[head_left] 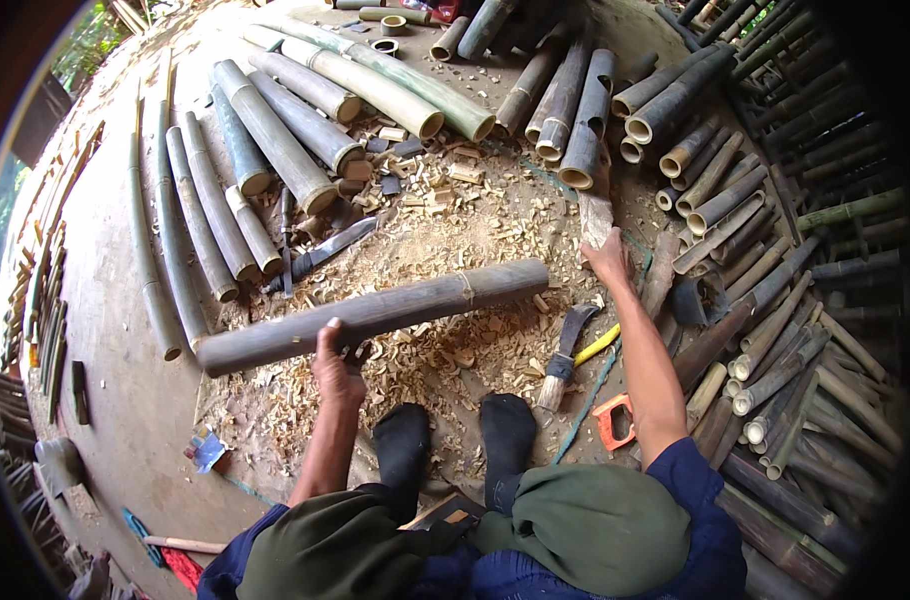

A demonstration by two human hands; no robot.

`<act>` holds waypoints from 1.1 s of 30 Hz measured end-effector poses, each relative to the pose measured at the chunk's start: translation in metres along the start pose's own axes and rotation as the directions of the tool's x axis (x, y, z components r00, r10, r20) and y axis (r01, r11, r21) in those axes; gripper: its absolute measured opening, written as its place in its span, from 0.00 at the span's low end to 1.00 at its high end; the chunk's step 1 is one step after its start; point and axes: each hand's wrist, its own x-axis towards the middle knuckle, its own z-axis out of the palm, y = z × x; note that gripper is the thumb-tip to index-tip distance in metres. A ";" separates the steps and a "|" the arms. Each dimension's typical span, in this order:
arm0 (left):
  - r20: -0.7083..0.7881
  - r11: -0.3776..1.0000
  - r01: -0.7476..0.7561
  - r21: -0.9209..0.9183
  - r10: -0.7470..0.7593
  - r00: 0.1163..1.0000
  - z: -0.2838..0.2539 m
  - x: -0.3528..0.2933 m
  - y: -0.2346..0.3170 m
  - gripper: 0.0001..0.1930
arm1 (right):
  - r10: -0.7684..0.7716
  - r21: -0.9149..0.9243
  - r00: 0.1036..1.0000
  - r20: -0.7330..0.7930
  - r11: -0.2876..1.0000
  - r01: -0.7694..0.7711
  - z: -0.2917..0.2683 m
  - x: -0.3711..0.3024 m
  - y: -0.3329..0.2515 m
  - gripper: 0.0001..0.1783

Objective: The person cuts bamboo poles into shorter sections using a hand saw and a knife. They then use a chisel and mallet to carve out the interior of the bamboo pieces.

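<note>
My left hand [337,375] is closed around the underside of a thick dark bamboo tube [375,312]. The tube lies slantwise across the view above wood shavings, with its right end higher. Further right, my right hand [608,258] grips the near end of a rough, pale-topped piece of wood [596,215], which runs away from me toward stacked bamboo. Below that hand, a curved blade [577,328] with a wrapped wooden handle [555,385] lies on the shavings. A second, longer knife [337,246] rests beyond the tube at the left.
Shavings [455,225] cover the ground around my feet. Bamboo tubes [285,140] lie in rows at the far left, and cut pieces [775,400] are heaped at the right. An orange-handled tool [613,420] lies by my right forearm. A blue packet [210,452] is at the left.
</note>
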 end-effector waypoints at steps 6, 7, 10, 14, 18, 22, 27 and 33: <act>0.235 0.761 -0.607 -0.228 0.648 0.724 0.040 -0.037 0.138 0.21 | -0.018 0.718 0.960 0.281 0.668 -0.198 -0.005 -0.015 0.032 0.26; 0.288 0.678 -0.706 -0.204 0.731 0.619 0.038 -0.045 0.165 0.20 | -0.044 0.806 0.936 0.349 0.524 -0.276 -0.003 -0.054 -0.007 0.26; 0.084 0.660 -0.720 0.213 0.722 0.687 0.068 -0.054 0.200 0.34 | -0.070 0.907 0.943 0.327 0.304 -0.292 0.015 -0.129 -0.008 0.26; 0.455 0.279 -0.681 0.677 0.569 0.685 0.074 -0.074 0.223 0.41 | -0.112 0.923 0.938 0.328 0.249 -0.293 0.042 -0.228 -0.033 0.32; 0.740 -0.160 -0.751 0.640 0.390 0.548 0.100 -0.091 0.173 0.42 | -0.429 0.970 0.875 0.222 0.186 -0.155 0.071 -0.266 -0.037 0.52; 0.750 -0.365 -0.683 0.632 0.066 0.658 0.066 -0.047 0.127 0.39 | -0.508 0.698 0.829 0.233 0.681 0.221 0.113 -0.279 -0.037 0.64; 0.692 -0.411 -0.658 0.631 -0.087 0.717 -0.003 -0.005 0.082 0.40 | -0.448 0.442 0.825 0.345 0.853 0.278 0.083 -0.273 -0.034 0.39; 0.707 -0.489 -0.592 0.641 0.074 0.703 -0.030 0.002 0.065 0.36 | -0.033 0.349 0.946 -0.322 0.925 0.151 0.018 -0.275 0.074 0.17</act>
